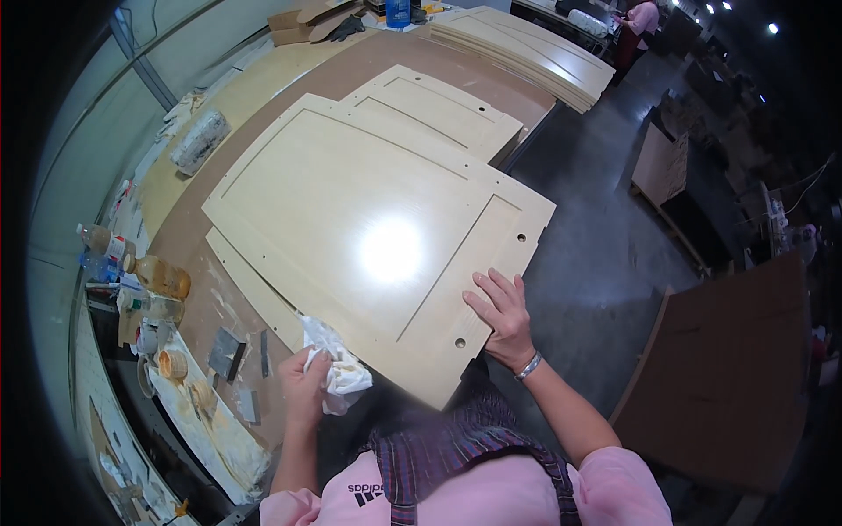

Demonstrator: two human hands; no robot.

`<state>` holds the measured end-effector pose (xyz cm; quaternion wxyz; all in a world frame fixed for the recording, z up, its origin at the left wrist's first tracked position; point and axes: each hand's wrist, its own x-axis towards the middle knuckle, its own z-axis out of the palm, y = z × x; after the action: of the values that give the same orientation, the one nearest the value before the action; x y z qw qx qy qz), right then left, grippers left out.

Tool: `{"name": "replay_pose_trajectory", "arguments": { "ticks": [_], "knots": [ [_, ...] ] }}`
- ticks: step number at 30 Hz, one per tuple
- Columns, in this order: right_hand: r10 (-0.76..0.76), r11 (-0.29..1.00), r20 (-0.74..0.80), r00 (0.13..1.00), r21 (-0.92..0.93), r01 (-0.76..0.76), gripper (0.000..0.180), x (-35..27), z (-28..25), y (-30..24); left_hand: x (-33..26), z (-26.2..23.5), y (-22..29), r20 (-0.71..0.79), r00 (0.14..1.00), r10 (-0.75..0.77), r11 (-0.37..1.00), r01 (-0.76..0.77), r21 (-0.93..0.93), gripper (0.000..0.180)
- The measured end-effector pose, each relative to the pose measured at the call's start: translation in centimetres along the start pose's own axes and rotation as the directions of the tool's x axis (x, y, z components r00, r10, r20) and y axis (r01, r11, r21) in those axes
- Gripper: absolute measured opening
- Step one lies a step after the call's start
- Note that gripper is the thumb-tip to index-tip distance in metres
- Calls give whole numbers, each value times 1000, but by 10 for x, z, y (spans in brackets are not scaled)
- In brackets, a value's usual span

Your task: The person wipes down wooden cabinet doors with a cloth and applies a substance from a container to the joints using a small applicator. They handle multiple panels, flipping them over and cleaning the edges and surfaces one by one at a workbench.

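A cream panel (333, 184) with grooved frame lines and small holes lies in front of me, its near corner pointing toward my body. My left hand (304, 384) is closed around a crumpled white cloth (340, 366) at the panel's near left edge. Flat on the panel's right border, by a round hole, rests my right hand (503, 317), fingers spread and a bracelet at the wrist. Beneath the large panel, more cream panels (438, 110) stick out at the far side and along the left edge.
A brown worktable (197, 250) carries the panels. Bottles (162, 276), an orange-rimmed jar (173, 364) and sanding blocks (226, 352) stand at the left. Stacked panels (526, 53) lie at the far end. A brown board (719, 368) is at the right; another person (638, 26) stands far off.
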<state>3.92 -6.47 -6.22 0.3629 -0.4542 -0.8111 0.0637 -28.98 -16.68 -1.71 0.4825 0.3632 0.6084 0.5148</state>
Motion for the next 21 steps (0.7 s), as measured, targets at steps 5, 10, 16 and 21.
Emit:
{"name": "replay_pose_trajectory", "arguments": {
  "ticks": [5,10,16,21],
  "knots": [
    [-17,1000,-55,998,11,17,42,18,-15,-16,3,-27,11,-165,974,158,968,-186,-169,19],
    [-35,999,-127,991,-11,34,39,65,-59,-24,24,-31,37,-229,955,187,885,-265,-383,23],
    [66,932,-262,963,362,35,22,145,-105,14,80,-21,60,-166,968,191,839,-248,-485,21],
    [312,719,-240,919,692,-63,36,186,-127,87,201,-10,103,-202,971,127,912,-195,-361,35]
  ]
}}
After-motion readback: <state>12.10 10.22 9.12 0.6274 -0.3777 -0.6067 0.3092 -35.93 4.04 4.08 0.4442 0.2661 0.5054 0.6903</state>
